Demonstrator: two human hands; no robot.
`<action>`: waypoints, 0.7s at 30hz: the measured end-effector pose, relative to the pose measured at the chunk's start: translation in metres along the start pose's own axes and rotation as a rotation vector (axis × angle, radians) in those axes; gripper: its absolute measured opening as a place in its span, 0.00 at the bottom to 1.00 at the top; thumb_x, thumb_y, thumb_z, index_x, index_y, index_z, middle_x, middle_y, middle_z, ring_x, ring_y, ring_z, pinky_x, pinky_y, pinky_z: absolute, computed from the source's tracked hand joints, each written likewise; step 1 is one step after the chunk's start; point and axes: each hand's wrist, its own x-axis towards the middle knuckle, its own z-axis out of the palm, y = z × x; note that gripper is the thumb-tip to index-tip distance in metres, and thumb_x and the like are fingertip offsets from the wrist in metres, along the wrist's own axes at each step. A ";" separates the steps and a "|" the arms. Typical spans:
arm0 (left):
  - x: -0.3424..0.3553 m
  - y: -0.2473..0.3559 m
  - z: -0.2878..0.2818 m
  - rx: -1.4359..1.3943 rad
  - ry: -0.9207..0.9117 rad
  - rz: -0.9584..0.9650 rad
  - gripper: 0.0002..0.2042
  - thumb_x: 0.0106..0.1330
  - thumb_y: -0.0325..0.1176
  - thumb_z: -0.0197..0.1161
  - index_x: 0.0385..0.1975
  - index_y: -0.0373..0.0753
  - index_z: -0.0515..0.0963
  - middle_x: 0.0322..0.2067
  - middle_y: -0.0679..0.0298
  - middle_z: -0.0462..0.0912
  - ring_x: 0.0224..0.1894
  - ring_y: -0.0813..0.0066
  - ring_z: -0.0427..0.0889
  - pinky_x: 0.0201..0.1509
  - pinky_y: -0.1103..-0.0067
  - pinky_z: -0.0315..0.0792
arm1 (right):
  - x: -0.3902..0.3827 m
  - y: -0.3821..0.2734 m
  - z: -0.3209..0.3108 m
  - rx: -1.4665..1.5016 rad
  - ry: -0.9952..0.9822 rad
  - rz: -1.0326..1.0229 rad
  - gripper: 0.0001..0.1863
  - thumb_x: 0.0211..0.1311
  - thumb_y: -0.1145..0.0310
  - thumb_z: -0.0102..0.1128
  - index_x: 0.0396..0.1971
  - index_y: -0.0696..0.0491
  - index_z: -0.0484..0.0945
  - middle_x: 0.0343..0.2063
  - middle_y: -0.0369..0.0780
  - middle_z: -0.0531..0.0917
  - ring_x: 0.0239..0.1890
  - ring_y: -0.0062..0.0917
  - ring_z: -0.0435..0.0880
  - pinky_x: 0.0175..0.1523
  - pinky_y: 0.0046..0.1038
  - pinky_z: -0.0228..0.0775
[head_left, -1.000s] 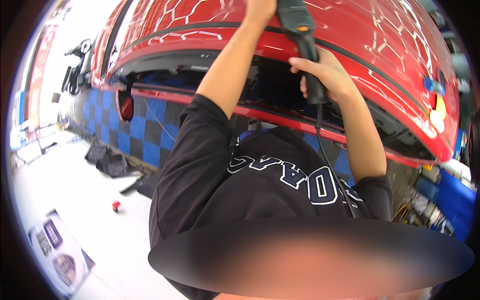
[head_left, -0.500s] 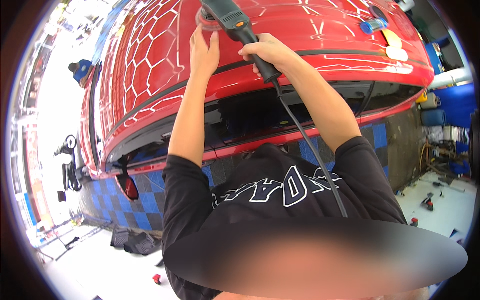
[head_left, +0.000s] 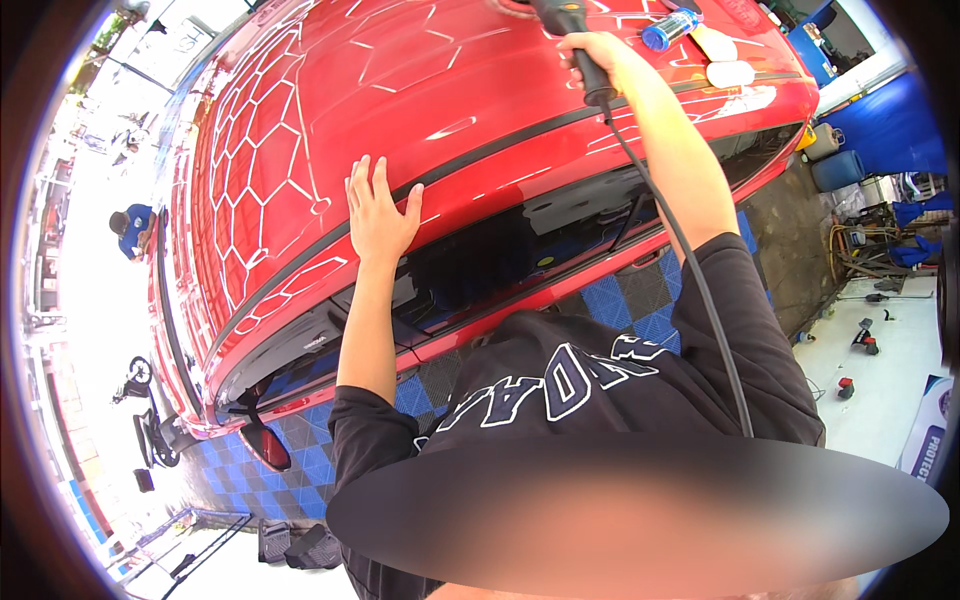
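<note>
The red car roof (head_left: 440, 110) spans the upper view, with reflected hexagon lights on it. My left hand (head_left: 382, 215), open with fingers spread, lies on or just over the roof beside the black trim strip. Farther right, my right hand (head_left: 597, 62) grips the black handle of an electric polisher (head_left: 560, 15), whose round pad is at the top edge, partly cut off. Its cord (head_left: 680, 240) hangs down past my arm. Right of the polisher are a blue bottle (head_left: 668, 30) and pale yellow pads (head_left: 730, 73) on the roof.
A co-worker (head_left: 135, 232) in blue is at the car's far left end. A side mirror (head_left: 265, 448) juts out above blue-and-grey floor tiles (head_left: 630, 300). A scooter (head_left: 152, 420) stands at left, floor mats (head_left: 300, 545) lie below, and drums (head_left: 840, 168) and hoses are at right.
The polisher and my right hand moved up and right. My left hand left the area by the pad and came down and left, fingers spreading. The view shifted, showing more roof.
</note>
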 end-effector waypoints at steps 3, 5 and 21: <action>0.001 -0.001 -0.001 0.031 0.024 -0.001 0.34 0.70 0.51 0.68 0.69 0.35 0.70 0.71 0.47 0.66 0.76 0.45 0.63 0.81 0.53 0.58 | 0.026 -0.001 -0.032 0.077 0.057 0.011 0.15 0.62 0.64 0.71 0.39 0.60 0.79 0.26 0.42 0.85 0.20 0.24 0.82 0.25 0.32 0.81; 0.000 -0.002 -0.002 0.018 0.042 -0.007 0.33 0.69 0.51 0.68 0.67 0.34 0.72 0.70 0.47 0.67 0.75 0.44 0.64 0.80 0.53 0.59 | 0.037 -0.007 -0.048 0.066 0.021 -0.003 0.14 0.63 0.64 0.70 0.38 0.58 0.79 0.26 0.41 0.84 0.19 0.24 0.81 0.24 0.32 0.80; -0.006 -0.011 0.004 0.045 0.070 -0.014 0.29 0.68 0.47 0.70 0.63 0.34 0.76 0.67 0.49 0.71 0.73 0.45 0.68 0.79 0.53 0.62 | 0.034 0.000 -0.016 -0.133 -0.096 -0.028 0.17 0.58 0.61 0.72 0.41 0.58 0.81 0.30 0.39 0.85 0.24 0.22 0.83 0.27 0.30 0.81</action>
